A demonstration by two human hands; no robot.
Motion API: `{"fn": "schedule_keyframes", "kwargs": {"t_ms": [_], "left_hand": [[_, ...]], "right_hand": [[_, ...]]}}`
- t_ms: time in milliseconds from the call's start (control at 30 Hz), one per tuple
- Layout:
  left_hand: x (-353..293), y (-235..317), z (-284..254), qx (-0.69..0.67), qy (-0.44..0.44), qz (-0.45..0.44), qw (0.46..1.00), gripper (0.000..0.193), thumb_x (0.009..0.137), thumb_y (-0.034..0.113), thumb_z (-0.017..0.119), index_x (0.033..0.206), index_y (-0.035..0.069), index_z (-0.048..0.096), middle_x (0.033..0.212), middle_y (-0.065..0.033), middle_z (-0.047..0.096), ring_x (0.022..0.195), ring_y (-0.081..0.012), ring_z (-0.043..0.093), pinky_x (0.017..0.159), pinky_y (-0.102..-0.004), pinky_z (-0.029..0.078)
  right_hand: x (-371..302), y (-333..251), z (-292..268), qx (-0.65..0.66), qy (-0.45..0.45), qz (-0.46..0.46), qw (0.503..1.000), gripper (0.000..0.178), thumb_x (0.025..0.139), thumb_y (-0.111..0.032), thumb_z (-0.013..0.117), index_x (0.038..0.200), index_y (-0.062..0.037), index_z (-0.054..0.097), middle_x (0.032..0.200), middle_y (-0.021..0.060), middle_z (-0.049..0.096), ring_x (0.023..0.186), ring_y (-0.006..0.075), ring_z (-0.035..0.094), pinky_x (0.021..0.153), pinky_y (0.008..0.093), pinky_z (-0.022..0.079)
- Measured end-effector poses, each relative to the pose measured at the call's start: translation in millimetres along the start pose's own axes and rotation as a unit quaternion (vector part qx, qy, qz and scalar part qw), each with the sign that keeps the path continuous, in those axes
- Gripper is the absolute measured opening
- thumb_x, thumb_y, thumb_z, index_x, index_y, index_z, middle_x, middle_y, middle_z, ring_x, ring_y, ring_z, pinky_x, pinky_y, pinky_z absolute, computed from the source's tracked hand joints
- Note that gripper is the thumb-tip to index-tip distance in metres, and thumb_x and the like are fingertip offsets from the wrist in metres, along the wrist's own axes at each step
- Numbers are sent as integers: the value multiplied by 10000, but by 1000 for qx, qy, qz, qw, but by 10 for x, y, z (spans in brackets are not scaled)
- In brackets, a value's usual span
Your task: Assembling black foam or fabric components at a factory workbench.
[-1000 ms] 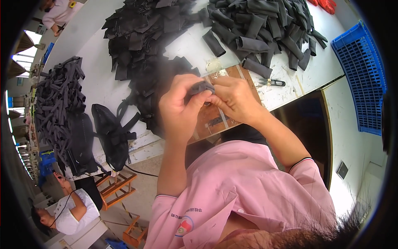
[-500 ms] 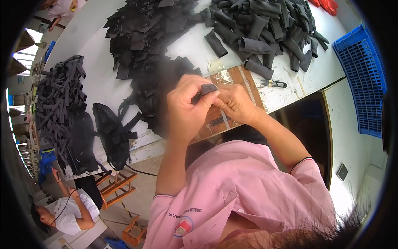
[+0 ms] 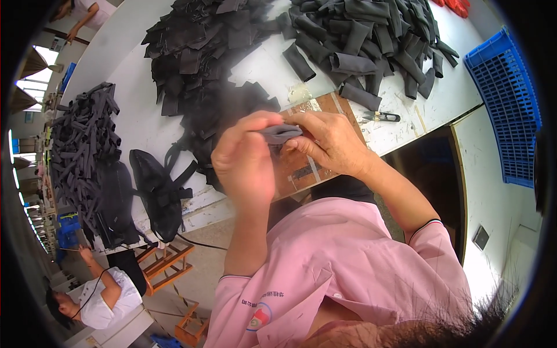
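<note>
Right hand (image 3: 333,142) pinches a folded gray cloth piece (image 3: 281,134); left hand (image 3: 246,159) curls by it, maybe gripping, I cannot tell.

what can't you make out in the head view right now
- Dark fabric piece: partly covered by the left hand and right hand in the head view; its full shape is hidden.
- Brown board: head view, partly behind the hands.
- Fabric tube pile: head view, cut off by the top edge.
- Red glove-like item: same view, same edge.
</note>
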State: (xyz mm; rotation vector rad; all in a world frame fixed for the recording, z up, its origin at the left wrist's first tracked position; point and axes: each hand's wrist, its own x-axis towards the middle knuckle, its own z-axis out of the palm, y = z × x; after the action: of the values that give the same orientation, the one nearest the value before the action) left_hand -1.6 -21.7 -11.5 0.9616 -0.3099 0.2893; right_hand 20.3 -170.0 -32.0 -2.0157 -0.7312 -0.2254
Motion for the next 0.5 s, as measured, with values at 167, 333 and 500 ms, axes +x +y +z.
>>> {"fn": "schedule_keyframes", "kwargs": {"t_ms": [167,333,500], "left_hand": [[-31,119,-165,-117,46,-62,990,181,852,151,531,972,29,593,977,-134,574,915,-225,532,867,-371,402],[-81,11,-221,69,21,-19,997,156,840,102,545,932,-14,592,963,-137,588,904,-195,536,871,-339,387],[-49,105,-206,122,33,-5,992,134,812,67,561,897,-28,599,931,-124,594,877,-169,534,834,-291,384]], "right_hand": [[44,-23,-39,-92,-25,-48,994,213,788,-238,578,734,-43,514,611,97,471,562,292,497,487,369,387],[-89,125,103,-86,-22,-24,996,251,793,-239,572,666,-46,475,599,103,466,561,299,498,478,382,382],[-66,-10,-8,-47,-22,-27,998,327,805,-278,561,611,-45,438,540,126,478,525,316,499,455,394,366]]}}
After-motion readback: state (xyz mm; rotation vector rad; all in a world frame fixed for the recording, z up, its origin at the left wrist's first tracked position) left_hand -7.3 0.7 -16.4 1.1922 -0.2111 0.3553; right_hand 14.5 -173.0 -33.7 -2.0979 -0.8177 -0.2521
